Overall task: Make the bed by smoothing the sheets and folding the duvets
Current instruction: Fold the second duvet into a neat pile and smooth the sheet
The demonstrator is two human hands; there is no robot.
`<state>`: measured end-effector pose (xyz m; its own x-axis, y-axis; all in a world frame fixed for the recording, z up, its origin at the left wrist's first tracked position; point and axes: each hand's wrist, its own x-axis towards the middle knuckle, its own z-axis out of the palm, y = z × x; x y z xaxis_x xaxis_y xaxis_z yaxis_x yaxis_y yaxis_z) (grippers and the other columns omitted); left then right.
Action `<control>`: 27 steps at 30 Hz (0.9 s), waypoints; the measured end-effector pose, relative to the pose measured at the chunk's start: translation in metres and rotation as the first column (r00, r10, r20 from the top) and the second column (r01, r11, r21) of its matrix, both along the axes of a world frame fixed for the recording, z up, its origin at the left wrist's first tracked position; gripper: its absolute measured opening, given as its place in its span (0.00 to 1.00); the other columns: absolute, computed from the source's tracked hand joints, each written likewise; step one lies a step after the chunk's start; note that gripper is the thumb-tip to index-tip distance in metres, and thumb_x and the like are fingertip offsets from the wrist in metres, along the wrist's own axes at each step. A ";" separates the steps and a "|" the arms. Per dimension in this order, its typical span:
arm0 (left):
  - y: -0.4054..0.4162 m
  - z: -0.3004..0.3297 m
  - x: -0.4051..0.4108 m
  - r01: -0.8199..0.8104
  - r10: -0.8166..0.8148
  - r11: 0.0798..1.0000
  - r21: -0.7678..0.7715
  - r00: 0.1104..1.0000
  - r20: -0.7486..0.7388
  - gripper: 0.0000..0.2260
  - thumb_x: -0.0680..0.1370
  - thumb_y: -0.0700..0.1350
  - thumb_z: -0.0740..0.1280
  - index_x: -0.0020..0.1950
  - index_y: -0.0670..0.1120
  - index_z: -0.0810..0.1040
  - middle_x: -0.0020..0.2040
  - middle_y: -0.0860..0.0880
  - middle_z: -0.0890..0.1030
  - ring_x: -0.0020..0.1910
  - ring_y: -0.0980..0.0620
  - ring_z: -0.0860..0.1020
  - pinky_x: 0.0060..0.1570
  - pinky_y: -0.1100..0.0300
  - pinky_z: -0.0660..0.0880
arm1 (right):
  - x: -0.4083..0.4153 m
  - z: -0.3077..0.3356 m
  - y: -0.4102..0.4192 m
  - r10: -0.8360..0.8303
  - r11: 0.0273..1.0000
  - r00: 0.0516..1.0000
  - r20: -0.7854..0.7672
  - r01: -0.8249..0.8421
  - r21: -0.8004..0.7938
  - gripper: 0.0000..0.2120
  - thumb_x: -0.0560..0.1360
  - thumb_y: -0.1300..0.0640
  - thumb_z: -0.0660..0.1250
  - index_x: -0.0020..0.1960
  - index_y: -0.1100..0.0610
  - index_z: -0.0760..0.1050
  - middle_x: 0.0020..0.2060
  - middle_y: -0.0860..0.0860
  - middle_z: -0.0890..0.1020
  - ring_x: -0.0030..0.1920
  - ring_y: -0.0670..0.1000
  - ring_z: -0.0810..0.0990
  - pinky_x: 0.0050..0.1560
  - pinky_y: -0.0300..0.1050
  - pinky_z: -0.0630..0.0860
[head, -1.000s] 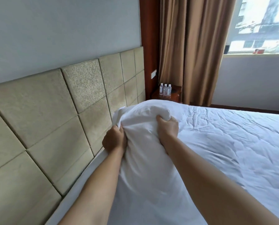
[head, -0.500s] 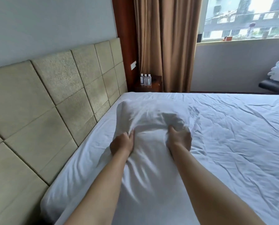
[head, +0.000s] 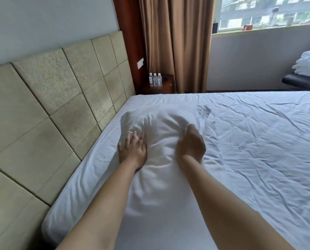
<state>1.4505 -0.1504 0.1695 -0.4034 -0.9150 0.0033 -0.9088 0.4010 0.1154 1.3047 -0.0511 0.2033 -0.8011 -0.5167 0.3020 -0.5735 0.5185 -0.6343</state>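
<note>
One pillow [head: 161, 127], three water bottles [head: 155, 79] (side by side), two hands [head: 132, 150].

White pillow [head: 161, 134], white sheet [head: 258, 141]; beige speckled headboard [head: 48, 98]; brown curtain [head: 175, 42].

matt white cotton-like pillow [head: 161, 127], creased white cloth sheet [head: 258, 141], coarse-textured beige padded headboard [head: 51, 98], glossy dark wood nightstand [head: 161, 87], clear plastic bottles [head: 155, 79], soft brown fabric curtain [head: 175, 42]

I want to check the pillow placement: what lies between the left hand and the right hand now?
In the head view, only the white pillow lies between the left hand and the right hand; its puffed middle fills the stretch, resting on the sheet.
</note>
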 end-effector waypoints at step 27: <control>-0.106 -0.114 -0.061 0.061 -0.142 0.933 0.355 0.968 0.206 0.23 0.81 0.61 0.43 0.75 0.66 0.40 0.79 0.53 0.42 0.77 0.44 0.43 0.67 0.28 0.43 | -0.040 -0.163 -0.090 0.216 0.701 0.927 0.308 -0.366 0.612 0.33 0.77 0.33 0.47 0.77 0.40 0.41 0.77 0.50 0.36 0.77 0.52 0.35 0.73 0.60 0.32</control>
